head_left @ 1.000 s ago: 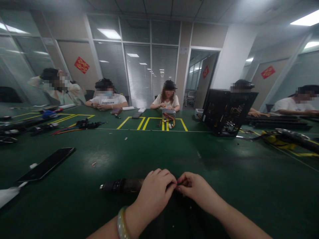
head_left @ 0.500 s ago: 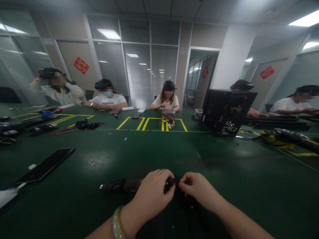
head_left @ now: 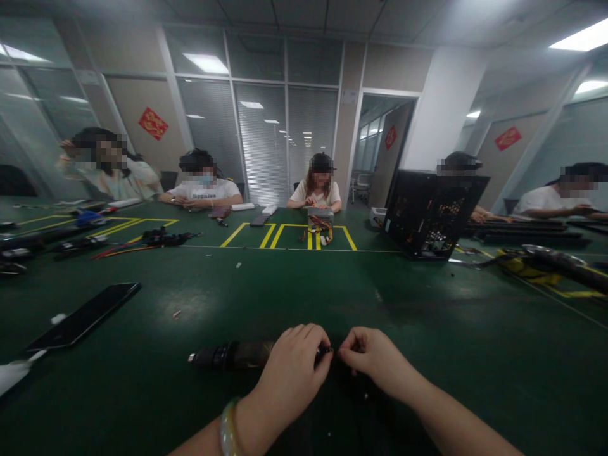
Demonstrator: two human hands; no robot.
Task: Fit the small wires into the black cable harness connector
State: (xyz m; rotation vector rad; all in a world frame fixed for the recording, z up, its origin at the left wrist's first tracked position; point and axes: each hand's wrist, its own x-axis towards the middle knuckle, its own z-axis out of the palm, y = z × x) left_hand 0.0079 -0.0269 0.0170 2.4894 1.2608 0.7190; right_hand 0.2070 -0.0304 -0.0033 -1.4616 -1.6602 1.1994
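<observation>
A dark, cylinder-shaped tool with a silver tip (head_left: 232,355) lies on the green table, its tip pointing left. My left hand (head_left: 297,361) covers its right part. Between my left thumb and fingers shows a small black piece with a shiny end (head_left: 325,350); whether it belongs to the tool is hidden. Close by on the right, my right hand (head_left: 375,354) has thumb and forefinger pinched together, facing that shiny end across a narrow gap. Whatever these fingertips hold is too small and dark to make out. Dark shapes below the right hand are unclear.
A phone (head_left: 85,316) with a white cable lies at left. Bundled cables (head_left: 166,237) sit behind it. A black computer case (head_left: 432,215) stands at right, beyond a power supply (head_left: 321,218) at the middle. Several people sit across the green table (head_left: 285,285).
My left hand and the dark tool have shifted very slightly. The gap between the small black piece and my right fingertips looks a little wider. Otherwise little differs.
</observation>
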